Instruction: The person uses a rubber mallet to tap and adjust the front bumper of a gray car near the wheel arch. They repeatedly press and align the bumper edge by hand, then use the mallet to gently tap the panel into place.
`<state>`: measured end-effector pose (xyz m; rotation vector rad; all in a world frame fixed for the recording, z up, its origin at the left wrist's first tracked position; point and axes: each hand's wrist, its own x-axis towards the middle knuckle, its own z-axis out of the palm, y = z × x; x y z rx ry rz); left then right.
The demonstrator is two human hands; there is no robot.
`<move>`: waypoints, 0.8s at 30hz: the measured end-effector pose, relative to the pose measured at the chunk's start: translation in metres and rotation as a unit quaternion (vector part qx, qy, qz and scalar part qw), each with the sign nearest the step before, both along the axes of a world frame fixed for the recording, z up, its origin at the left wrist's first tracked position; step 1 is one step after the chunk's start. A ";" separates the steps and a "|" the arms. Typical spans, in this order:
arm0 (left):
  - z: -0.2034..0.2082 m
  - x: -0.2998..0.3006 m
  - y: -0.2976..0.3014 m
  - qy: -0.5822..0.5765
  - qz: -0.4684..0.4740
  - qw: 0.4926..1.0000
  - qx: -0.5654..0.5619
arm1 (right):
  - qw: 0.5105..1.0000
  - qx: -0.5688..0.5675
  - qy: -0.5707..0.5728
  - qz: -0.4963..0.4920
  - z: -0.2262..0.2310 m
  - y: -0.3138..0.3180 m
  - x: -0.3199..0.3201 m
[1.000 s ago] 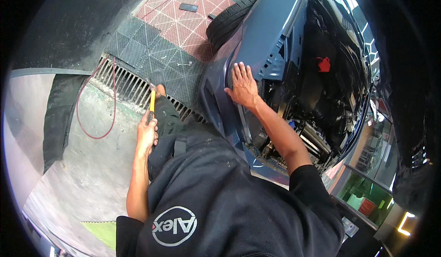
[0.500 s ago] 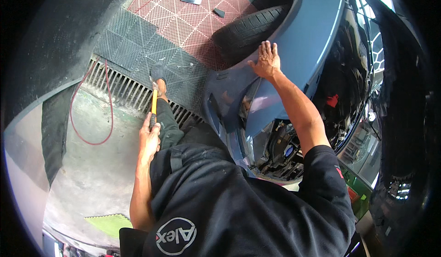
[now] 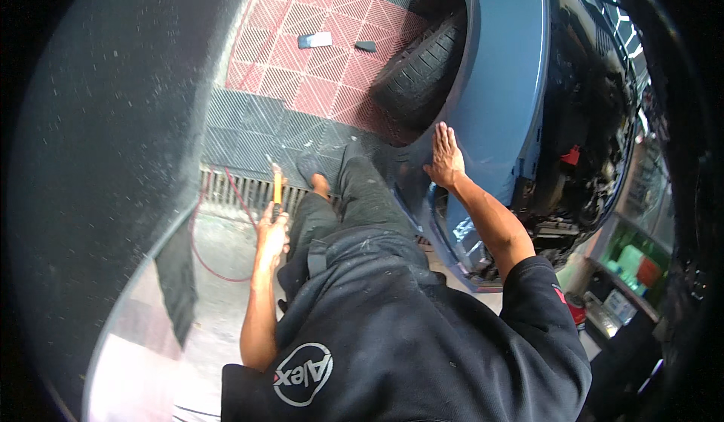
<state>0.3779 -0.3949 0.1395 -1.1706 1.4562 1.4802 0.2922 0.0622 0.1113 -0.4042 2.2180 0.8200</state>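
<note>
My left hand (image 3: 271, 233) is closed round the black grip of a yellow-shafted hand tool (image 3: 277, 188). The tool points away from me, and its far end is too small to make out. On the right, my right hand (image 3: 447, 162) lies with fingers straight on the blue front fender (image 3: 494, 67) of a car, near the edge of its wheel arch. Just beyond that hand, the front tire (image 3: 426, 67) is turned outward in the arch. The headlight (image 3: 461, 230) is nearer to me, below my right wrist.
The engine bay (image 3: 577, 120) lies uncovered to the right, with a red piece (image 3: 571, 155) inside. A phone-like slab (image 3: 314, 39) and a small black piece (image 3: 366, 46) lie on the red floor tiles (image 3: 317, 7). A drain grate (image 3: 241, 196) and a red hose (image 3: 197, 248) are at left, beside a dark wall-like surface (image 3: 113, 143).
My view has shifted, and I stand closer to the wheel. My right hand stays flat on the fender near the arch edge. The tool remains in my left hand.
</note>
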 end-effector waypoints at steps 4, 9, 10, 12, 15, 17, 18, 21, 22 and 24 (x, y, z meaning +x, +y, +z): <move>0.007 -0.079 0.002 0.019 -0.068 0.997 0.017 | 0.996 -0.038 -0.052 -0.067 -0.004 -0.007 0.008; 0.008 -0.200 0.031 0.025 -0.181 0.983 -0.010 | 0.989 -0.063 -0.067 -0.113 -0.030 -0.012 0.012; 0.000 -0.222 0.032 0.032 -0.212 0.977 -0.015 | 0.987 -0.064 -0.073 -0.125 -0.035 -0.014 0.008; -0.012 -0.271 0.042 0.049 -0.280 0.958 -0.046 | 0.984 -0.097 -0.063 -0.138 -0.059 -0.014 0.004; -0.016 -0.348 0.071 0.062 -0.352 0.933 -0.042 | 0.878 -0.200 -0.177 -0.398 -0.088 -0.025 -0.017; -0.015 -0.396 0.094 0.050 -0.401 0.914 -0.045 | 0.674 -0.320 -0.088 -0.660 -0.097 -0.032 -0.033; -0.025 -0.417 0.100 0.052 -0.420 0.906 -0.034 | 0.629 -0.357 -0.039 -0.690 -0.108 -0.034 -0.039; -0.040 -0.474 0.126 0.091 -0.537 0.836 -0.062 | 0.505 -0.399 0.135 -0.753 -0.085 -0.055 -0.074; -0.053 -0.495 0.128 0.090 -0.602 0.790 -0.066 | 0.458 -0.391 0.172 -0.779 -0.082 -0.069 -0.079; -0.079 -0.526 0.137 0.168 -0.722 0.666 -0.084 | 0.362 -0.380 0.224 -0.821 -0.070 -0.096 -0.094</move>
